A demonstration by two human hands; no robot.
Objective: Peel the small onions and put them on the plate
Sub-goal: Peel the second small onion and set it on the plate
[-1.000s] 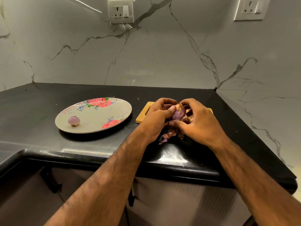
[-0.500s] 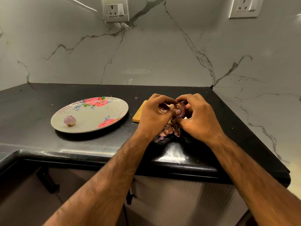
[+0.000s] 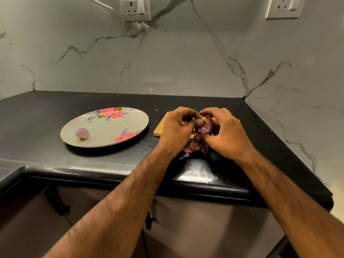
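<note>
Work surface: a black stone countertop, polished, with a rounded front edge that reflects light near the hands. It runs into a corner formed by two walls. The wall panels are pale grey marble with dark, irregular veins. Two white rectangular wall sockets are mounted high up, one on the left and one on the right. Brown cabinet fronts sit below the counter edge.

Plate: round, shallow, cream-coloured, with a glossy finish and printed pink roses, green leaves and blue specks. It rests flat on the countertop, left of the hands. One peeled onion, small, rounded and pale pink, lies on the plate's left part, near the rim.

Cutting board: light wood, flat, with rounded corners. It lies on the countertop right of the plate and is largely covered by the hands.

Held onion: small, round, with smooth purple skin. It is raised above the board between both hands. The left hand has its fingers curled, with the thumb pressed against the onion's left side. The right hand wraps curled fingers over the top and right side, thumb underneath.

Loose peels: thin, dry, reddish-brown flakes, piled on the countertop directly below the hands.
</note>
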